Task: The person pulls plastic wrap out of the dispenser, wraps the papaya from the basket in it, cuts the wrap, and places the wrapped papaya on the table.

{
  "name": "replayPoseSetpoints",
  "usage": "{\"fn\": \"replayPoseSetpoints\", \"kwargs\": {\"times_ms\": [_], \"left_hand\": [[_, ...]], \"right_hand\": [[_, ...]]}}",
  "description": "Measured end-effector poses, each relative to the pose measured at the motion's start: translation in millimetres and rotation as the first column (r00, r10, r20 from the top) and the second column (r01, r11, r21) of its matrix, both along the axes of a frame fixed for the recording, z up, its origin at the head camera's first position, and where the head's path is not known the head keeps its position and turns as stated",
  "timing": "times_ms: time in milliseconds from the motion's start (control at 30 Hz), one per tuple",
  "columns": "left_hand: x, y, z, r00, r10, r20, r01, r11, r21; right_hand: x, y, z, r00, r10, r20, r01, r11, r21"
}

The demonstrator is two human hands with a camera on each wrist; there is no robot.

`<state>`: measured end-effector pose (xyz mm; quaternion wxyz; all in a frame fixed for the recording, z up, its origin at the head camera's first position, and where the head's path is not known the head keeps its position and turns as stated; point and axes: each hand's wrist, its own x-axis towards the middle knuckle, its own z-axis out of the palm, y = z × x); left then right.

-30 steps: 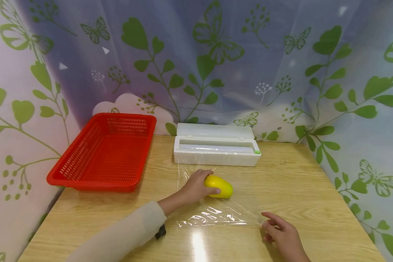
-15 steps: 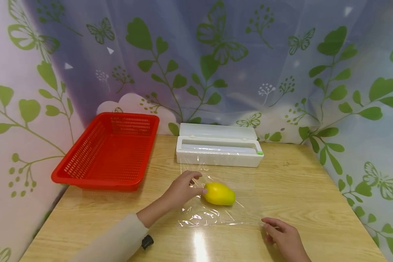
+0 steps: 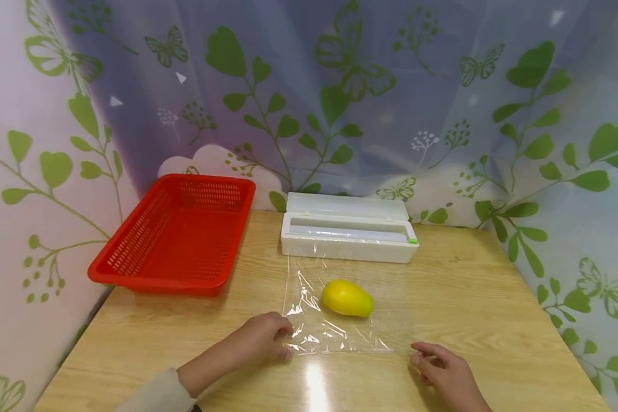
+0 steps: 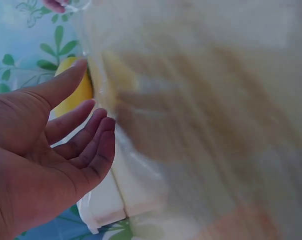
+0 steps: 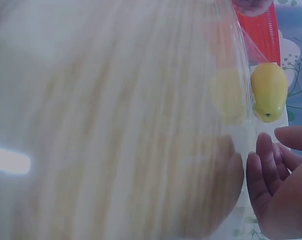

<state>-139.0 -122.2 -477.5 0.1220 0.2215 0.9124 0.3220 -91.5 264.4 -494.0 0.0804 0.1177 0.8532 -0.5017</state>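
A yellow mango (image 3: 347, 298) with a greenish end lies on a sheet of clear cling film (image 3: 309, 332). The film runs forward from a white cling film dispenser (image 3: 350, 250), its lid raised and the roll showing inside. My left hand (image 3: 262, 339) is at the film's front left corner; in the left wrist view its fingers (image 4: 103, 142) are loosely bent, thumb apart, with nothing gripped. At the front right corner is my right hand (image 3: 445, 372), its fingers (image 5: 266, 167) relaxed and thumb apart. The mango (image 5: 269, 92) shows beyond it in the right wrist view.
A red plastic basket (image 3: 226, 240) stands at the back left of the wooden table (image 3: 468, 297). Behind the dispenser hangs a curtain (image 3: 309, 86) with leaves and butterflies, closing off the back and both sides. A green slider (image 3: 412, 241) sits on the dispenser's right end.
My left hand has let go of the mango and moved toward the front left, to the film's corner. The mango lies by itself on the film. My right hand has barely moved.
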Motion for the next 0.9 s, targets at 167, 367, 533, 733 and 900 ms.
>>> {"fn": "replayPoseSetpoints", "kwargs": {"times_ms": [167, 367, 533, 733, 900], "left_hand": [[6.4, -5, -4.6, 0.999, -0.031, -0.011, 0.031, 0.999, -0.014], [8.5, -7, -7.3, 0.998, -0.061, -0.034, 0.062, 0.998, 0.006], [9.2, -9, -8.0, 0.993, -0.087, -0.085, 0.088, 0.996, 0.016], [9.9, -11, -8.4, 0.985, -0.102, -0.137, 0.103, 0.995, -0.002], [10.4, -12, -7.0, 0.984, -0.094, -0.15, 0.09, 0.995, -0.03]], "right_hand": [[0.9, 1, -0.6, 1.0, 0.016, -0.01, -0.016, 1.0, 0.001], [-0.4, 1, 1.6, 0.999, 0.019, -0.03, -0.017, 0.996, 0.09], [-1.3, 0, 1.8, 0.998, 0.018, -0.058, -0.01, 0.993, 0.119], [-1.4, -1, 1.6, 0.995, 0.021, -0.097, -0.009, 0.992, 0.124], [-0.9, 0, 2.2, 0.99, 0.027, -0.138, -0.011, 0.993, 0.119]]}}
